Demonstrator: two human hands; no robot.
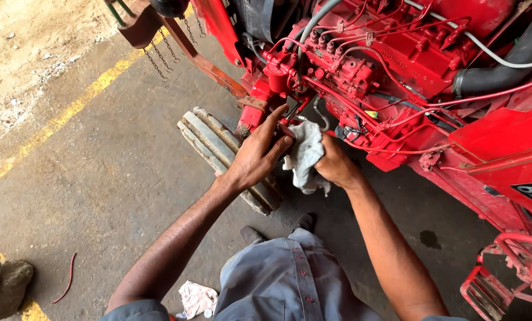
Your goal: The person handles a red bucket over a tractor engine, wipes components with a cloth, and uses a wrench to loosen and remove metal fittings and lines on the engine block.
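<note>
A red tractor engine (pixel 396 65) with many thin red pipes fills the upper right. My left hand (pixel 257 157) grips a small red part (pixel 285 128) low on the engine's side, fingers wrapped round it. My right hand (pixel 335 163) presses a crumpled grey-white rag (pixel 304 156) against that same spot, right beside the left hand. The rag hangs down between the two hands and hides what lies behind it.
A ribbed metal footstep (pixel 209 139) juts out below the engine. Chains (pixel 162 53) hang from a rusty bar at the top. A second rag (pixel 195 297) and a thin red wire (pixel 68 278) lie on the concrete floor. Stones (pixel 4 285) sit bottom left by a yellow line.
</note>
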